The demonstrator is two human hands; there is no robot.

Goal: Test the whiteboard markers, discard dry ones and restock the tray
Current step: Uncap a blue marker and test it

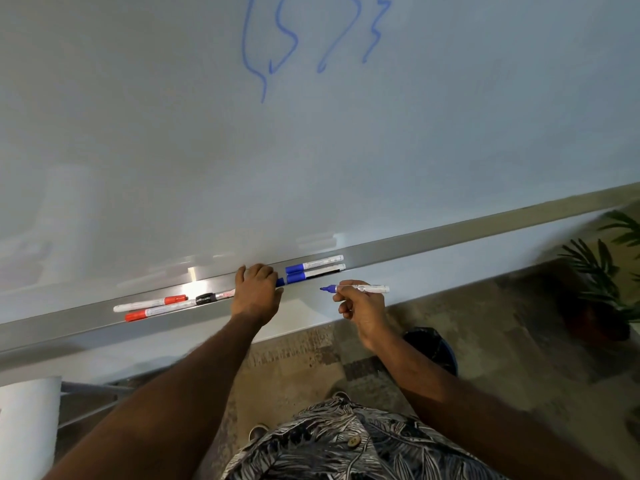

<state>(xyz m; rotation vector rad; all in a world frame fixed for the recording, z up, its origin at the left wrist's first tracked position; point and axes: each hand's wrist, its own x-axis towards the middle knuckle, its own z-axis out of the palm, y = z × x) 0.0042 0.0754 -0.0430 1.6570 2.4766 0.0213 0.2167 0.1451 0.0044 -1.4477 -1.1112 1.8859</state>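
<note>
My right hand (pixel 362 306) pinches an uncapped blue marker (pixel 367 289) just in front of the metal tray (pixel 450 239), its tip pointing left. My left hand (pixel 258 292) rests over the tray's middle, fingers curled down onto it; a small blue piece (pixel 280 281), maybe a cap, shows at its fingertips. Two blue-capped markers (pixel 313 268) lie in the tray right of that hand. To its left lie two red-capped markers (pixel 150 306) and a black-capped one (pixel 206 298). Blue test strokes (pixel 273 50) mark the whiteboard above.
A dark waste bin (pixel 433 344) stands on the floor below my right forearm. A potted plant (pixel 599 278) is at the right. A white object (pixel 27 420) sits low at the left, with a metal frame beside it.
</note>
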